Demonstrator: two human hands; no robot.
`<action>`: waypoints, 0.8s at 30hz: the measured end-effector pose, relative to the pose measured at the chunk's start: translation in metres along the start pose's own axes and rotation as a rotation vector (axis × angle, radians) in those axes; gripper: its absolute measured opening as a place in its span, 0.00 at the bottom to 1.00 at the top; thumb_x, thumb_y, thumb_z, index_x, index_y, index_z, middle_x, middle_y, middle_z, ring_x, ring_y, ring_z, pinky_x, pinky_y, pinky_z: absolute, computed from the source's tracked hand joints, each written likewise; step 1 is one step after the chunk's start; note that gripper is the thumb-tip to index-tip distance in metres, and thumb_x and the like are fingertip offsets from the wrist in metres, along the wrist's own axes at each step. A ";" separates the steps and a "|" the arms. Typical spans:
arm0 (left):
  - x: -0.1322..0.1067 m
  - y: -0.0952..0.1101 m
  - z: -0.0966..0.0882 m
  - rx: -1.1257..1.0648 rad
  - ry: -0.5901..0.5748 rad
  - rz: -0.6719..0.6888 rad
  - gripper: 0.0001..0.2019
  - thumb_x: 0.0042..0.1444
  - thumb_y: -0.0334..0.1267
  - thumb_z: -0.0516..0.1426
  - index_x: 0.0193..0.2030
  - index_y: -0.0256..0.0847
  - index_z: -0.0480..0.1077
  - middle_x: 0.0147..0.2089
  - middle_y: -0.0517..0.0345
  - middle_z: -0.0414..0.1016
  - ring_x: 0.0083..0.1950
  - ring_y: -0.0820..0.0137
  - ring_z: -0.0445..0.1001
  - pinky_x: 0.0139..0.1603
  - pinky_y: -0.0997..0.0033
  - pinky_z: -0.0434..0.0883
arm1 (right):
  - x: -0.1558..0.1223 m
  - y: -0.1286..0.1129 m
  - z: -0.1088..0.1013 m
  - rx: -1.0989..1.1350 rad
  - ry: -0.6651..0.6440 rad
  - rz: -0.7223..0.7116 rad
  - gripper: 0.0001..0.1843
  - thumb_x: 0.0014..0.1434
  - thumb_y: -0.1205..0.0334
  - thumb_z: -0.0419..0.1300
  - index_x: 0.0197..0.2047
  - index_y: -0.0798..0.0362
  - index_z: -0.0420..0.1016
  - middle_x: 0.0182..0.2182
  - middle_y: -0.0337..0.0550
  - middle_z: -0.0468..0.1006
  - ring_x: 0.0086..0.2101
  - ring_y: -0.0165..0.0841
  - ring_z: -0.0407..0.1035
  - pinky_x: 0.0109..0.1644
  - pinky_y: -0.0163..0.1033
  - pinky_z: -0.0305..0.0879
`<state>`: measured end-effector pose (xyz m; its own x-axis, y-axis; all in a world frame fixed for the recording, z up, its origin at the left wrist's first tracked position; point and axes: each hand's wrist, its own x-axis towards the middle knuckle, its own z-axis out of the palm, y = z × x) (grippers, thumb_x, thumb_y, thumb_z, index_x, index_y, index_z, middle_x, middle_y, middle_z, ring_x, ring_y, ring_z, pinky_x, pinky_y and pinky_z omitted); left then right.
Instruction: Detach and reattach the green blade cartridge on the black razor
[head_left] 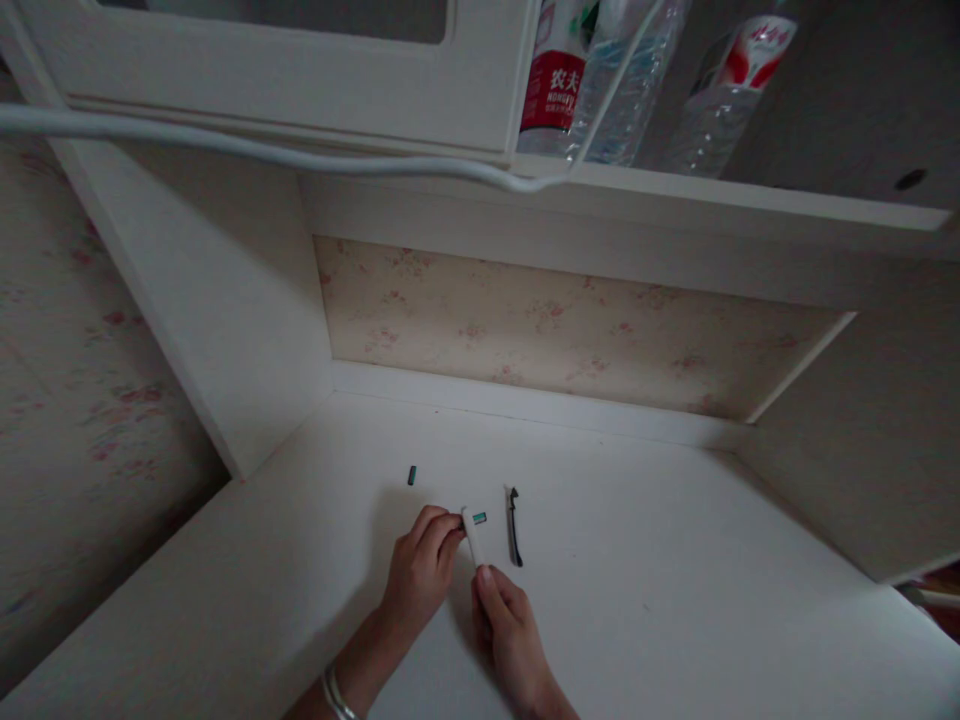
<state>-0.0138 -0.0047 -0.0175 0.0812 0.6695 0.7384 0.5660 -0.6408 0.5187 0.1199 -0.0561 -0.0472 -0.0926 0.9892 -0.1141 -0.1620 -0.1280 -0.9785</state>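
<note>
My right hand [514, 630] is closed around the lower part of a slim white handle [475, 540], which looks like a razor's. At its top, a small dark and teal piece [480, 518], like a blade cartridge, sticks out to the right. The fingertips of my left hand [421, 560] pinch at the left side of that head; what lies between them is mostly hidden. Right of the hands, a black razor-like handle [514, 527] lies on the white desk [637, 620]. A small dark cartridge-like piece [412, 475] rests farther back, left of the white handle.
Overhead runs a white shelf [750, 197] with plastic bottles [553, 90] on it. A white cable [300, 155] hangs across the cabinet front. White side panels [225, 300] flank the desk, and a floral wall [547, 320] shows behind it.
</note>
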 end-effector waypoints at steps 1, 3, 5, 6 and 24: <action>0.000 0.000 0.000 -0.006 -0.004 -0.002 0.06 0.63 0.33 0.51 0.40 0.41 0.68 0.35 0.56 0.71 0.35 0.73 0.74 0.34 0.75 0.73 | 0.000 0.000 0.000 0.007 0.023 -0.001 0.26 0.59 0.39 0.53 0.24 0.51 0.56 0.17 0.28 0.50 0.18 0.24 0.42 0.19 0.32 0.37; -0.001 -0.001 0.000 -0.019 -0.011 -0.003 0.05 0.62 0.33 0.52 0.41 0.41 0.69 0.36 0.56 0.71 0.36 0.72 0.74 0.35 0.75 0.73 | 0.002 0.000 -0.001 0.026 0.074 -0.001 0.26 0.58 0.38 0.54 0.24 0.51 0.56 0.17 0.28 0.50 0.18 0.24 0.42 0.19 0.32 0.38; -0.001 -0.001 0.000 -0.024 -0.014 0.002 0.05 0.62 0.33 0.52 0.42 0.41 0.69 0.36 0.56 0.71 0.36 0.72 0.74 0.35 0.75 0.73 | 0.002 -0.001 -0.001 0.047 0.099 -0.001 0.26 0.57 0.37 0.54 0.23 0.51 0.56 0.17 0.28 0.50 0.18 0.24 0.42 0.19 0.32 0.37; -0.001 -0.001 0.000 -0.022 -0.015 0.005 0.05 0.62 0.33 0.52 0.42 0.42 0.68 0.36 0.56 0.71 0.36 0.72 0.74 0.35 0.75 0.73 | 0.002 -0.001 -0.001 0.056 0.092 0.000 0.26 0.57 0.37 0.54 0.23 0.51 0.56 0.17 0.28 0.50 0.18 0.23 0.41 0.18 0.32 0.37; -0.001 0.000 -0.001 -0.025 -0.031 -0.009 0.05 0.62 0.31 0.51 0.39 0.40 0.68 0.34 0.58 0.69 0.35 0.73 0.72 0.34 0.76 0.71 | -0.001 -0.001 0.002 0.023 -0.025 0.007 0.25 0.59 0.40 0.54 0.24 0.51 0.55 0.17 0.28 0.50 0.18 0.23 0.42 0.19 0.32 0.36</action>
<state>-0.0146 -0.0056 -0.0185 0.1021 0.6865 0.7200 0.5460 -0.6436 0.5363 0.1184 -0.0569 -0.0456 -0.1183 0.9861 -0.1164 -0.1836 -0.1369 -0.9734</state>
